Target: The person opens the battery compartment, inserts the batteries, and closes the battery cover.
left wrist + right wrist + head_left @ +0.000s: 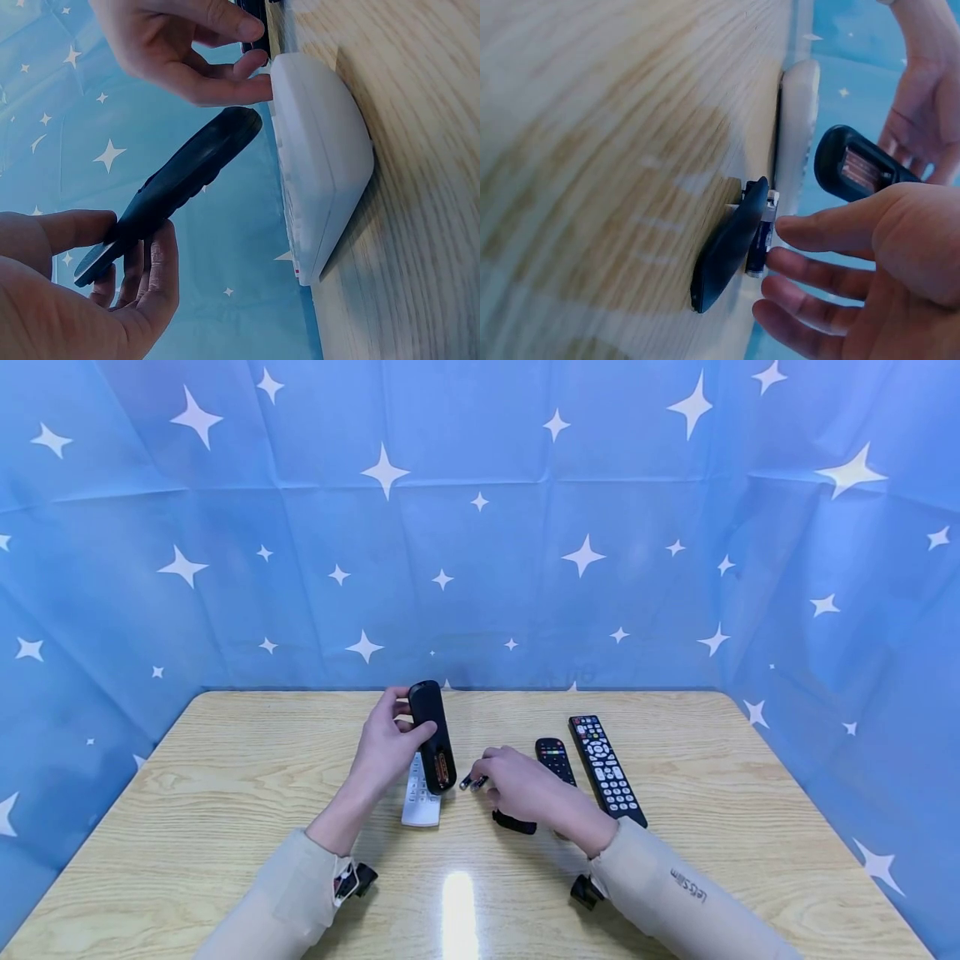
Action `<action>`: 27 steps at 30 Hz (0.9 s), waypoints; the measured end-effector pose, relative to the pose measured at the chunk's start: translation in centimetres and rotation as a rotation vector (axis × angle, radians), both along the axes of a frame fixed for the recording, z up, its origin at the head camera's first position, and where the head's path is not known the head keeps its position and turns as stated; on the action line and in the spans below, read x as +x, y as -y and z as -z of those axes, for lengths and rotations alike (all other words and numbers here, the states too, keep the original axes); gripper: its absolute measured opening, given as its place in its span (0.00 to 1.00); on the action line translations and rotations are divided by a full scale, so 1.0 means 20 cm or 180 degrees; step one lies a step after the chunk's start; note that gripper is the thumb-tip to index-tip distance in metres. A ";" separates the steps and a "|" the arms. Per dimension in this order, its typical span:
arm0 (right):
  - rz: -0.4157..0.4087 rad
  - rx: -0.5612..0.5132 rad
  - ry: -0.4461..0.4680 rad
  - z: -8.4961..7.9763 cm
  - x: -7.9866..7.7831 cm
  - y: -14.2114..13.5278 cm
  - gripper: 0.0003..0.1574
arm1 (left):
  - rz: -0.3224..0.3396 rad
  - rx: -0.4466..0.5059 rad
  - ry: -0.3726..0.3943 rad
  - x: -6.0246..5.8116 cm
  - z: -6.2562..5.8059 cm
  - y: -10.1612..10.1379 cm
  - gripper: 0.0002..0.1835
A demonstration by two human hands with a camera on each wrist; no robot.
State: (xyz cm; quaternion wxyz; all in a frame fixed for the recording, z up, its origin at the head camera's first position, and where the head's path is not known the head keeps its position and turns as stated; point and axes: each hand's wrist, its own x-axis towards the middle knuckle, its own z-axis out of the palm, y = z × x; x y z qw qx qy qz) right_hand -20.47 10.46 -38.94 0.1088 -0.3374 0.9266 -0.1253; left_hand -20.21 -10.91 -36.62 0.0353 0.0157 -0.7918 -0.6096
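Note:
My left hand [387, 745] grips a black remote control [427, 718] by its sides, thumb across its back. The remote is raised and tilted, and its bare battery compartment [442, 767] faces up at the lower end; metal contacts show inside. My right hand [525, 785] is low over the table, fingers loosely bent and apart. Its thumb and forefinger tips are right at a small dark battery [760, 241] in the right wrist view. In the head view, batteries [466, 782] lie by those fingertips. A curved black cover-like piece [514, 823] lies partly hidden under the right hand.
A white remote [421, 808] lies on the table below the held one, partly covered by it. Right of my right hand are a smaller black remote [553, 755] and a long black remote [606, 767] with white buttons. A blue star-patterned curtain [480, 543] stands behind the table.

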 end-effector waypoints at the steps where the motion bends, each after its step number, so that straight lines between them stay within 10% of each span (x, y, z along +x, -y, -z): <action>1: -0.0008 0.0013 -0.0015 0.00 0.00 0.00 0.18 | -0.0002 0.0001 0.0003 0.00 0.00 0.00 0.28; 27: 0.0106 0.0197 -0.0265 0.02 -0.01 -0.03 0.10 | -0.0003 -0.0071 0.0050 0.00 0.00 -0.01 0.29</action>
